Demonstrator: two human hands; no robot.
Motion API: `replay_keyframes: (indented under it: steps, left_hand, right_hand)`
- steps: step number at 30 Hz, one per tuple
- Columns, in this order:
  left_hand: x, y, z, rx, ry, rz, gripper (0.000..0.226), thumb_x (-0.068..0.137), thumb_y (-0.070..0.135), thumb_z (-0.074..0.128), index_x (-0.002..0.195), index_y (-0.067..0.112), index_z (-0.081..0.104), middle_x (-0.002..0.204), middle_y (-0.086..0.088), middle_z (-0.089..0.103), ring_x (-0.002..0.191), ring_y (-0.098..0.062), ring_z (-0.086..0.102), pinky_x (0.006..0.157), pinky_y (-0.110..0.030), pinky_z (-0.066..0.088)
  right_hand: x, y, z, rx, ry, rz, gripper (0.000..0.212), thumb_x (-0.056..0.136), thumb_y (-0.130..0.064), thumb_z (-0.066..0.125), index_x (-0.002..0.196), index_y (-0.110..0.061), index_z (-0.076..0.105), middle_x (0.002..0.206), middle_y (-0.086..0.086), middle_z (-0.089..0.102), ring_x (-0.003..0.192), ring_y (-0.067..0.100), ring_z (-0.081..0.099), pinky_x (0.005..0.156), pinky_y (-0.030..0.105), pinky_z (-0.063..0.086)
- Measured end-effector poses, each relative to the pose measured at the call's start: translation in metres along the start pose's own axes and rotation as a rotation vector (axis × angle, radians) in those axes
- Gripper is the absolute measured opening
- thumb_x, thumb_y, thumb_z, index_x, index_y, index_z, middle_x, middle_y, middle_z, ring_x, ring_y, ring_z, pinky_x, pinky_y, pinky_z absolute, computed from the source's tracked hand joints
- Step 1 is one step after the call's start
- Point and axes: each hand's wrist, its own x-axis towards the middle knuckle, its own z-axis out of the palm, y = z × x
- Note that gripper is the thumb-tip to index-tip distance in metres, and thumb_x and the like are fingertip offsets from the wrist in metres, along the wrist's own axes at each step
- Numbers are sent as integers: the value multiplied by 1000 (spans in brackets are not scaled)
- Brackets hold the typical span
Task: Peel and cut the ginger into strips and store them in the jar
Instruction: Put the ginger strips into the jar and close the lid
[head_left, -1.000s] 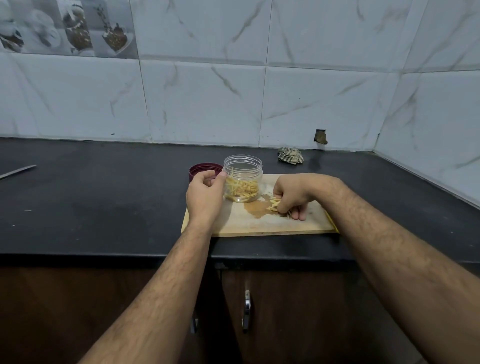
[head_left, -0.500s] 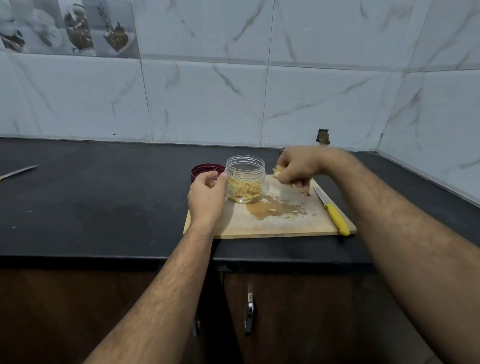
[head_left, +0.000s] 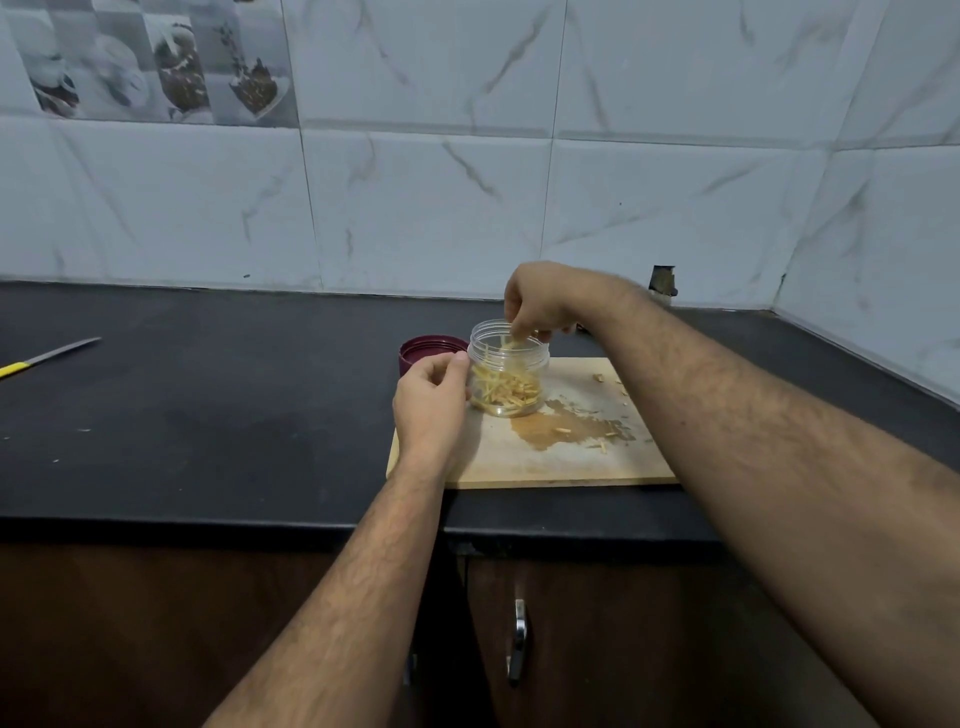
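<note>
So the left hand (head_left: 431, 402) is curled around the side of the jar (head_left: 508, 369), thumb up near the rim, holding it steady on the back left part of the board (head_left: 545, 462). The jar is clear plastic, upright, open at the top, and the bottom third or so is full of ginger strips (head_left: 501, 395). The right hand (head_left: 537, 304) is right over the jar's mouth with the fingertips bunched and pointing down into it, pinching a small bunch of strips, a few of which poke out below the fingers just inside the rim. Can't really tell how many it's got in there, the fingers hide most of it. Just behind the left hand, touching or nearly touching the jar, there's the dark red lid (head_left: 428, 351) lying open side up on the counter (head_left: 208, 395). In front of the jar and to the right of the left hand the board has a brownish wet stain (head_left: 561, 431) with a handful of stray strips scattered on and around it, plus a couple of bits further back near the right forearm. Way off to the left of both hands a knife (head_left: 49, 356) with a yellow handle lies on the counter, blade pointing toward the wall. Below the counter edge, under the right arm, a cabinet handle (head_left: 518, 642) shows.
</note>
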Motion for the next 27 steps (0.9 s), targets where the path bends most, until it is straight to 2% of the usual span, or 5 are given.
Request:
replay_keyframes:
  steps: [10, 13, 17, 21, 27]
  left_hand:
    - [-1, 1, 0, 11, 2, 2, 16, 87, 41, 64, 83, 28, 71, 80, 13, 73, 86, -15, 71, 86, -51, 57]
    - [-2, 2, 0, 35, 3, 8, 16, 88, 41, 63, 83, 28, 71, 79, 12, 73, 86, -15, 71, 86, -50, 57]
    - [-4, 4, 0, 53, 4, 11, 17, 87, 42, 62, 82, 28, 71, 79, 11, 73, 86, -16, 71, 86, -50, 57]
    - [-7, 7, 0, 68, 9, 15, 17, 89, 40, 62, 79, 29, 70, 76, 13, 72, 85, -15, 71, 86, -51, 56]
    - [-8, 7, 0, 78, 19, 13, 15, 89, 40, 62, 81, 29, 69, 75, 10, 72, 83, -14, 71, 86, -48, 57]
  right_hand:
    - [-25, 24, -4, 186, 308, 48, 14, 81, 3, 62, 74, -8, 66, 70, 11, 71, 64, 28, 71, 48, 28, 53]
    - [-46, 41, 7, 141, 135, 207, 6, 83, -4, 70, 85, 2, 71, 78, 15, 74, 71, 28, 73, 68, 39, 62]
    - [-69, 51, 42, 199, -131, 197, 5, 83, -10, 76, 87, -6, 75, 83, 9, 76, 77, 23, 73, 64, 32, 61]
    - [-75, 46, 58, 157, -93, 137, 8, 77, -21, 83, 82, -20, 78, 68, -8, 69, 65, 8, 62, 59, 25, 50]
    - [-75, 39, 62, -37, -78, 88, 18, 84, -16, 72, 68, -12, 63, 71, 2, 65, 75, 23, 62, 63, 29, 49]
